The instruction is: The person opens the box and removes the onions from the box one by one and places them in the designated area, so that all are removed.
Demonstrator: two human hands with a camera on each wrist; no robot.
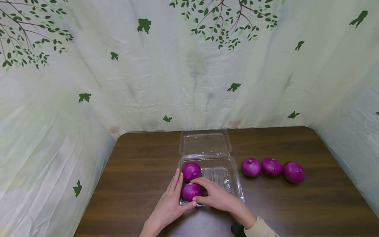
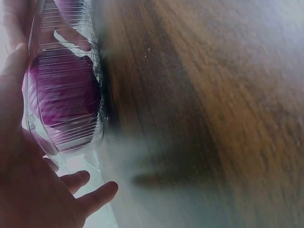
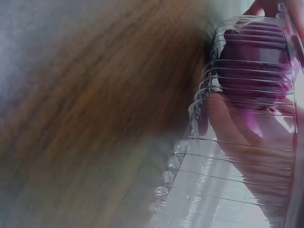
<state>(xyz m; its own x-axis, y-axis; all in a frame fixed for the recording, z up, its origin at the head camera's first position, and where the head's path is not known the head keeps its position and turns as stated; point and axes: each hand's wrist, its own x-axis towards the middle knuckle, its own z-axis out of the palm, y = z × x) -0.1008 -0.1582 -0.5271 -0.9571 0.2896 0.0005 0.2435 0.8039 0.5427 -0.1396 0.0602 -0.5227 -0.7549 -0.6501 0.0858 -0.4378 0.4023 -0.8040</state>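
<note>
Purple onion, pinched by the right hand, sits in the box near its left edge, left hand straight-fingered alongside, room rightward.

The container stands on the table, its lid folded back on the far side, toward the curtain behind the table. Inside, along the left wall, are two onions: the far onion and, in the near left corner, the near onion. The left hand lies along the container's left side; the right hand reaches in over the near edge, thumb and forefinger about the near onion. Right of the container, on the table, three more onions form a row – close together, the rightmost slightly nearer than the others.
</note>
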